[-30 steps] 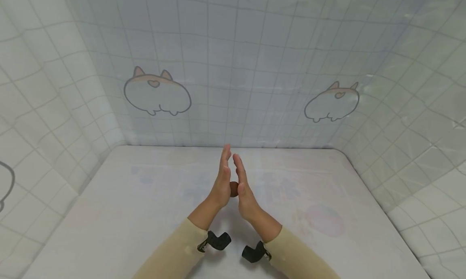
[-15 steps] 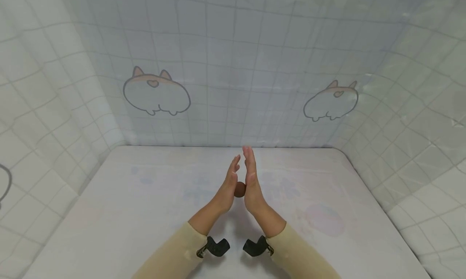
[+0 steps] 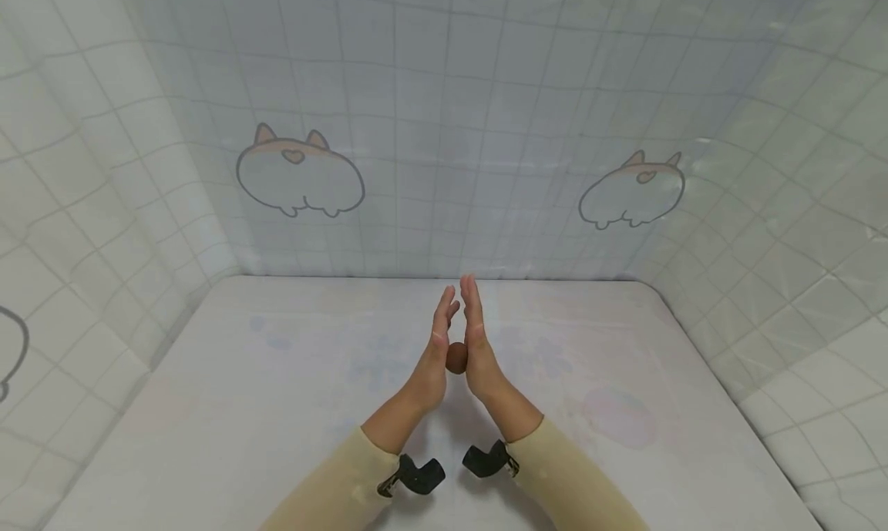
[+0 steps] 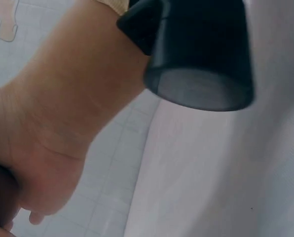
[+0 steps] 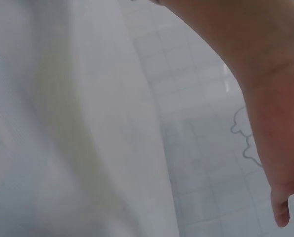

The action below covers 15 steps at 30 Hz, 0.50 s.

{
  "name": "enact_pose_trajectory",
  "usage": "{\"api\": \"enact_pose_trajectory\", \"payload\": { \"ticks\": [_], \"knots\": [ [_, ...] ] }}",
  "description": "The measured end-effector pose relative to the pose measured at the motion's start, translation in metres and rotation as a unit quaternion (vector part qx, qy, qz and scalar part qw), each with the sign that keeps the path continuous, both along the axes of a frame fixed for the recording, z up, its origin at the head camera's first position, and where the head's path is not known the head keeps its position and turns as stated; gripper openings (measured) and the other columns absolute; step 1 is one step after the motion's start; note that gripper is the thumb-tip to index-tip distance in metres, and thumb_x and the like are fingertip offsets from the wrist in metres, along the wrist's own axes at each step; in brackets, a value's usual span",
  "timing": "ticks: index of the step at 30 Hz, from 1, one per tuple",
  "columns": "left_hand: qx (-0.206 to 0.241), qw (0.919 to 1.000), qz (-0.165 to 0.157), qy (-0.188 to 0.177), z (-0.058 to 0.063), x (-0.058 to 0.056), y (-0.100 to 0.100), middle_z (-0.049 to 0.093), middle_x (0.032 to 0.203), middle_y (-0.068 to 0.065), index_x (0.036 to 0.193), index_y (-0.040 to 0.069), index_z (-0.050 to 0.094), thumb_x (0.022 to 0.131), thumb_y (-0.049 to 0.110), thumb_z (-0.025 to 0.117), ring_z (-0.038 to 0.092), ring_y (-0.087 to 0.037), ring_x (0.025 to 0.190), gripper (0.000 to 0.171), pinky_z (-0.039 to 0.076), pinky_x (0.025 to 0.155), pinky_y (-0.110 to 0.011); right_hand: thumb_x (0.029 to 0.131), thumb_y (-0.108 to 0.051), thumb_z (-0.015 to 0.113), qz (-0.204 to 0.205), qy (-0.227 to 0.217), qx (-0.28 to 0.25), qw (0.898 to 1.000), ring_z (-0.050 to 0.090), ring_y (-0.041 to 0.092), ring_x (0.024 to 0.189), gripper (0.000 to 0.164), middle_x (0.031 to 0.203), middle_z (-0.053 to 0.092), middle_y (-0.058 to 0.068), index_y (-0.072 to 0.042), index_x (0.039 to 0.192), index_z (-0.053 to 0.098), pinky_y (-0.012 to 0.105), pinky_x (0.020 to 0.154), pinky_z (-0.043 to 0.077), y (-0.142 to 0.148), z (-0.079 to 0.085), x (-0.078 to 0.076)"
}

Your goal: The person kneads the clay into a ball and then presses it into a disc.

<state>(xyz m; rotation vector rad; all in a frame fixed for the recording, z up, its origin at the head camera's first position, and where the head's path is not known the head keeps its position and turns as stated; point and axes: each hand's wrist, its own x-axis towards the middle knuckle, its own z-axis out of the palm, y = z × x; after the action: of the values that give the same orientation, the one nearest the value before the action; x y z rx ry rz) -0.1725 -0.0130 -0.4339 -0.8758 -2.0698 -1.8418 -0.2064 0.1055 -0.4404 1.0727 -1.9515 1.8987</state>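
A small, smooth brown ball sits between two facing palms in the head view. From the left, my left hand presses it with straight fingers. My right hand presses from the other side, its fingers also straight and reaching slightly farther forward. The fingertips lean together above the ball. Part of the dark ball shows against a palm at the lower left of the left wrist view. A forearm and the heel of a hand fill the right side of the right wrist view, where the ball is hidden.
Beneath the hands lies a white tabletop with faint coloured prints. Grid-patterned walls with cartoon animal drawings stand behind it and at both sides. Black wrist cameras jut inward from the cream sleeves.
The palms have slid against each other: the left hand drew back and the right went forward, then the left edged forward again. The ball shifted slightly right and stays between them.
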Motion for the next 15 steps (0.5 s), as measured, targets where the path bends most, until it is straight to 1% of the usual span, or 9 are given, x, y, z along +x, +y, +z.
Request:
{"api": "enact_pose_trajectory", "payload": {
  "ticks": [2, 4, 7, 9, 12, 15],
  "knots": [
    [0.006, 0.9999, 0.01, 0.005, 0.0, 0.0, 0.0, -0.005, 0.168, -0.006, 0.162, 0.017, -0.005, 0.097, 0.073, 0.004, 0.008, -0.032, 0.152, 0.086, 0.005, 0.113, -0.069, 0.096, -0.076, 0.009, 0.0, 0.005, -0.004, 1.0, 0.002, 0.028, 0.153, 0.088, 0.168, 0.002, 0.011, -0.02, 0.162, -0.007, 0.066, 0.115, 0.003, -0.002, -0.001, 0.002],
    [0.003, 0.9997, 0.023, 0.008, 0.0, 0.0, 0.001, -0.005, 0.168, -0.005, 0.161, 0.017, -0.006, 0.097, 0.074, 0.004, 0.008, -0.031, 0.152, 0.087, 0.005, 0.112, -0.07, 0.097, -0.076, 0.008, 0.0, 0.014, -0.011, 1.0, 0.002, 0.029, 0.153, 0.09, 0.168, 0.001, 0.011, -0.016, 0.161, -0.008, 0.065, 0.115, 0.004, -0.004, -0.001, 0.004],
    [0.001, 0.9989, 0.042, 0.019, -0.001, -0.003, 0.002, -0.006, 0.167, -0.008, 0.161, 0.015, -0.008, 0.097, 0.073, 0.003, 0.007, -0.032, 0.152, 0.088, 0.005, 0.111, -0.071, 0.098, -0.074, 0.008, -0.006, 0.029, -0.02, 0.999, 0.001, 0.029, 0.153, 0.089, 0.168, 0.0, 0.01, -0.012, 0.16, -0.01, 0.06, 0.117, 0.003, -0.007, -0.003, 0.007],
    [-0.002, 0.9982, 0.055, 0.022, -0.002, -0.005, 0.002, -0.005, 0.167, -0.01, 0.161, 0.014, -0.009, 0.096, 0.074, 0.003, 0.008, -0.033, 0.152, 0.089, 0.007, 0.111, -0.071, 0.099, -0.071, 0.007, -0.012, 0.041, -0.024, 0.999, 0.001, 0.03, 0.153, 0.088, 0.167, -0.001, 0.012, -0.011, 0.16, -0.011, 0.058, 0.118, 0.004, -0.008, -0.005, 0.01],
    [-0.004, 0.9975, 0.068, 0.017, -0.005, -0.01, 0.0, -0.002, 0.167, -0.012, 0.16, 0.013, -0.01, 0.095, 0.076, 0.003, 0.008, -0.034, 0.151, 0.091, 0.01, 0.11, -0.072, 0.1, -0.069, 0.007, -0.021, 0.051, -0.026, 0.998, 0.002, 0.03, 0.153, 0.085, 0.166, -0.002, 0.017, -0.012, 0.16, -0.011, 0.055, 0.119, 0.004, -0.01, -0.007, 0.013],
    [-0.012, 0.9967, 0.08, 0.001, -0.009, -0.014, -0.002, -0.001, 0.167, -0.011, 0.16, 0.013, -0.01, 0.094, 0.077, 0.002, 0.009, -0.036, 0.151, 0.093, 0.012, 0.109, -0.073, 0.101, -0.068, 0.006, -0.021, 0.06, -0.027, 0.998, 0.002, 0.03, 0.153, 0.083, 0.166, -0.002, 0.02, -0.012, 0.16, -0.011, 0.057, 0.118, 0.004, -0.011, -0.008, 0.016]
  ]
}}
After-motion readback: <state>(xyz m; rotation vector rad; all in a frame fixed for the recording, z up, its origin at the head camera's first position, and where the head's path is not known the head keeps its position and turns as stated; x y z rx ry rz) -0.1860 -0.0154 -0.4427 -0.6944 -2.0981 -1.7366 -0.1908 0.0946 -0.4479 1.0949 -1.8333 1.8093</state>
